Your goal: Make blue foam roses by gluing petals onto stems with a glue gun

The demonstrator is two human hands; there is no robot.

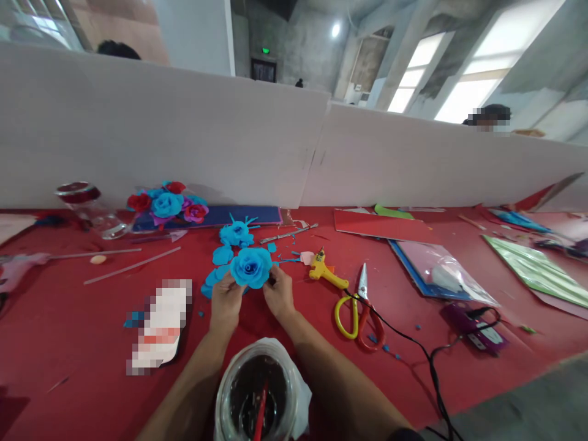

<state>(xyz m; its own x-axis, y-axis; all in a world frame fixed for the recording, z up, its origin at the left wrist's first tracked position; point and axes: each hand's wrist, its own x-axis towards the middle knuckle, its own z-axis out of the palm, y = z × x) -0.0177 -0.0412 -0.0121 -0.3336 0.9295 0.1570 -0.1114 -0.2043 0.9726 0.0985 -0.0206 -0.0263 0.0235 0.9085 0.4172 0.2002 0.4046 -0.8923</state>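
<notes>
A blue paper flower (251,268) with layered, curled petals is held up between both hands over the red table. My left hand (227,297) grips its left underside, fingers closed beneath the petals. On the other side my right hand (280,291) pinches the flower's lower right edge; its fingertips are partly hidden. Behind the flower lie loose blue petals (223,255) and a bunch of cut blue paper pieces (237,233). A yellow glue gun (327,272) rests to the right of my right hand, beside scissors (361,312) with one yellow and one red handle.
An open jar (220,398) with a red stick stands between my forearms. A phone-like object (163,327) lies left. Finished paper flowers (168,205) and a clear bottle (98,214) stand near the white partition (160,128). A purple box (475,327) with black cables (432,361) is right.
</notes>
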